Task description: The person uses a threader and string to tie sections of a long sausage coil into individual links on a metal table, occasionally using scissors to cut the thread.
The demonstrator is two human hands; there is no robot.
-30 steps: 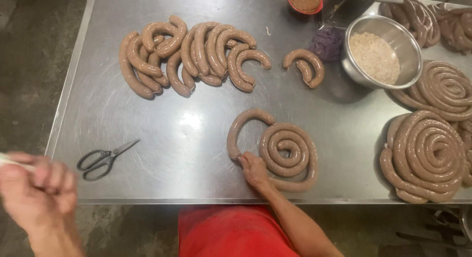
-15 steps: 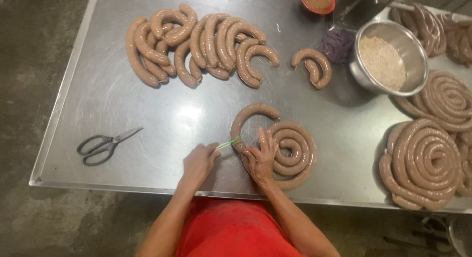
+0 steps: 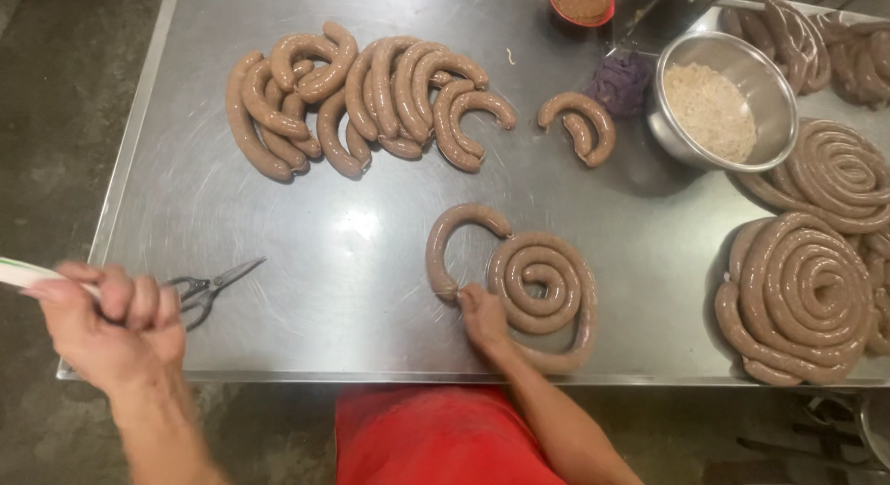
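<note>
My left hand [image 3: 111, 327] is a closed fist held out past the table's front left corner, gripping a thin white string [image 3: 28, 274] that runs off to the left. My right hand [image 3: 482, 316] rests on the steel table [image 3: 324, 244] and pinches a brown sausage coil [image 3: 547, 281] where its loose curved end meets the spiral. The coil lies flat near the front edge, just in front of my red shirt. Whether the string reaches the sausage cannot be seen.
Black scissors [image 3: 209, 288] lie beside my left hand. A pile of curved sausages [image 3: 352, 95] sits at the back, with two more pieces [image 3: 579, 123] beside it. A steel bowl [image 3: 779, 86] of pale filling, a red bowl [image 3: 581, 1] and big coils [image 3: 802, 295] fill the right side.
Half a second ago my left hand was beside my right hand at the coil with the string. It has since swung far out to the left. My right hand stayed on the sausage.
</note>
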